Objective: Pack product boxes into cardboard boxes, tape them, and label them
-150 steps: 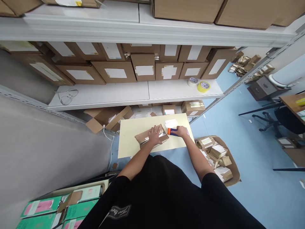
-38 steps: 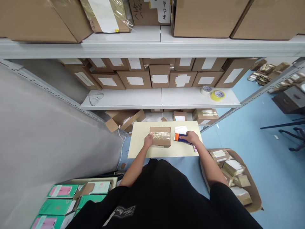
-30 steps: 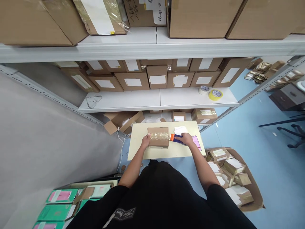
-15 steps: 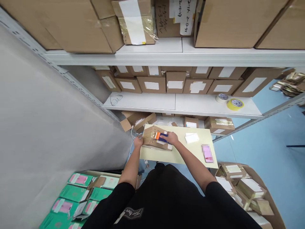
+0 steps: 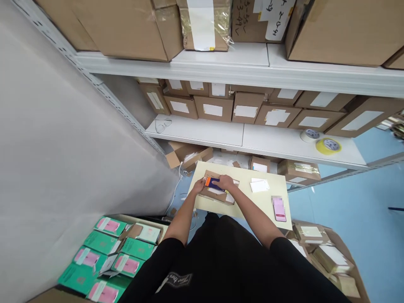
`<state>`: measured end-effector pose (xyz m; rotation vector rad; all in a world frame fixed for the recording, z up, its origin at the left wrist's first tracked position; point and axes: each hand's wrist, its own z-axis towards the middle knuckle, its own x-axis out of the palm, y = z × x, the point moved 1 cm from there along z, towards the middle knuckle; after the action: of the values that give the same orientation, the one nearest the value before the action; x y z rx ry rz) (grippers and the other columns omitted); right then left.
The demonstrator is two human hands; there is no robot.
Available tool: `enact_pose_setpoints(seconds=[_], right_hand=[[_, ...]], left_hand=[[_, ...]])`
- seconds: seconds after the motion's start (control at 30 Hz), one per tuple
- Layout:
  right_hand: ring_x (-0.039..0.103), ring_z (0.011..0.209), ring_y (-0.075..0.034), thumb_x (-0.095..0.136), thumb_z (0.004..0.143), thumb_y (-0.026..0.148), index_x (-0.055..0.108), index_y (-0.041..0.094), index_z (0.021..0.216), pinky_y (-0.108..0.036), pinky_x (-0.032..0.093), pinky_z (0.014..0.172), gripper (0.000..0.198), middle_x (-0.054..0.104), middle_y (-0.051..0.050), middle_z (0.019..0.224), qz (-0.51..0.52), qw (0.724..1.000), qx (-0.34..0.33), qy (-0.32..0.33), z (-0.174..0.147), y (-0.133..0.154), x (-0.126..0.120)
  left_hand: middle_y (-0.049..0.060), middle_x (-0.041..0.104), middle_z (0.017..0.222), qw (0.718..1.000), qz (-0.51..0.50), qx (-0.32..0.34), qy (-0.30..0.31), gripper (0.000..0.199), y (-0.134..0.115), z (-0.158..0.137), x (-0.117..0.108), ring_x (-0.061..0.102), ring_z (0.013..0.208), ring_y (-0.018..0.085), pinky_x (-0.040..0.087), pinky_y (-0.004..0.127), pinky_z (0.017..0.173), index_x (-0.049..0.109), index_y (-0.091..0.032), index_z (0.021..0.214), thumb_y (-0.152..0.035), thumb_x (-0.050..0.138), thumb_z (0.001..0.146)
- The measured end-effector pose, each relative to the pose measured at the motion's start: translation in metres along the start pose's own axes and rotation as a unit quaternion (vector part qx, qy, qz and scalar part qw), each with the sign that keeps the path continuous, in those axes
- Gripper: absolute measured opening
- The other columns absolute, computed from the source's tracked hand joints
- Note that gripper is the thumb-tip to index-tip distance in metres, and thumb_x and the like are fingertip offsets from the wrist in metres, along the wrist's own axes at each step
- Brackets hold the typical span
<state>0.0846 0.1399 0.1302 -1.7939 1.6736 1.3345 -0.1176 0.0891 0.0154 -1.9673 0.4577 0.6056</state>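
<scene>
My right hand [image 5: 225, 182] is closed around a small dark blue and orange box [image 5: 213, 183], thumb on top. At the orange end, my left hand [image 5: 199, 185] has its fingers closed on the same box. Below both hands lies an open cardboard box [image 5: 208, 194] on the pale yellow table [image 5: 243, 208]. White pieces, too small to make out, show in and around it. To the right of my hands are white cards [image 5: 259, 185] and a phone with a pink screen [image 5: 279, 209].
Shelves ahead hold labelled cartons [image 5: 213, 108], a white tape roll [image 5: 309, 135] and a yellow tape roll [image 5: 328, 146]. Green boxes [image 5: 101, 243] fill a carton at lower left. Wrapped parcels [image 5: 333, 256] lie in a large carton at lower right. A grey wall [image 5: 63, 160] stands left.
My left hand has left the cardboard box's left edge and moved right to the orange end of the small box. The cardboard box now sits farther right and is less visible under my hands.
</scene>
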Motion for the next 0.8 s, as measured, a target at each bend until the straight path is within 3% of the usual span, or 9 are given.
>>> enact_pose_setpoints(seconds=[0.2, 0.33, 0.47, 0.57, 0.67, 0.8], right_hand=[[0.074, 0.1, -0.027, 0.06, 0.09, 0.069, 0.075, 0.018, 0.108, -0.028, 0.05, 0.073, 0.056, 0.078, -0.013, 0.111, 0.023, 0.995, 0.093, 0.003, -0.039, -0.069, 0.005], [0.074, 0.094, -0.026, 0.062, 0.088, 0.072, 0.076, 0.019, 0.1, -0.027, 0.047, 0.069, 0.056, 0.079, -0.013, 0.105, 0.014, 0.99, 0.141, -0.024, -0.087, -0.134, 0.005], [0.074, 0.092, -0.026, 0.064, 0.087, 0.072, 0.075, 0.02, 0.093, -0.027, 0.044, 0.067, 0.054, 0.079, -0.012, 0.1, 0.007, 0.979, 0.203, -0.027, -0.146, -0.209, 0.003], [0.072, 0.095, -0.026, 0.068, 0.087, 0.068, 0.075, 0.02, 0.093, -0.028, 0.042, 0.066, 0.049, 0.078, -0.013, 0.1, 0.013, 0.97, 0.242, -0.028, -0.179, -0.244, 0.005], [0.071, 0.095, -0.026, 0.07, 0.087, 0.066, 0.075, 0.02, 0.095, -0.027, 0.041, 0.066, 0.047, 0.077, -0.012, 0.101, 0.03, 0.964, 0.26, -0.04, -0.188, -0.25, 0.008], [0.07, 0.089, -0.023, 0.068, 0.089, 0.064, 0.074, 0.02, 0.092, -0.026, 0.038, 0.064, 0.045, 0.077, -0.009, 0.093, 0.057, 0.966, 0.24, -0.08, -0.174, -0.23, 0.007]], left_hand=[[0.01, 0.069, 0.138, 0.997, -0.018, 0.013, 0.072, 0.064, -0.028, -0.009, 0.087, 0.064, 0.129, 0.031, 0.049, 0.038, 0.106, 0.065, -0.023, 0.14, -0.066, 0.038, 0.101], [0.01, 0.071, 0.134, 0.996, -0.027, 0.013, 0.085, 0.062, -0.042, -0.013, 0.118, 0.066, 0.123, 0.031, 0.049, 0.041, 0.105, 0.061, -0.024, 0.144, -0.064, 0.038, 0.101], [0.009, 0.07, 0.137, 0.996, -0.034, 0.014, 0.085, 0.061, -0.04, -0.012, 0.121, 0.065, 0.125, 0.03, 0.047, 0.041, 0.107, 0.06, -0.026, 0.143, -0.064, 0.038, 0.101], [0.01, 0.07, 0.137, 0.996, -0.037, 0.012, 0.085, 0.063, -0.037, -0.008, 0.119, 0.064, 0.126, 0.03, 0.046, 0.04, 0.108, 0.063, -0.024, 0.141, -0.066, 0.04, 0.099], [0.009, 0.071, 0.136, 0.996, -0.04, 0.01, 0.085, 0.062, -0.036, -0.003, 0.114, 0.063, 0.128, 0.029, 0.046, 0.036, 0.107, 0.065, -0.024, 0.138, -0.066, 0.043, 0.098], [0.01, 0.072, 0.133, 0.996, -0.039, -0.017, 0.073, 0.06, -0.029, 0.005, 0.095, 0.066, 0.124, 0.027, 0.05, 0.032, 0.101, 0.071, -0.021, 0.129, -0.064, 0.043, 0.099]])
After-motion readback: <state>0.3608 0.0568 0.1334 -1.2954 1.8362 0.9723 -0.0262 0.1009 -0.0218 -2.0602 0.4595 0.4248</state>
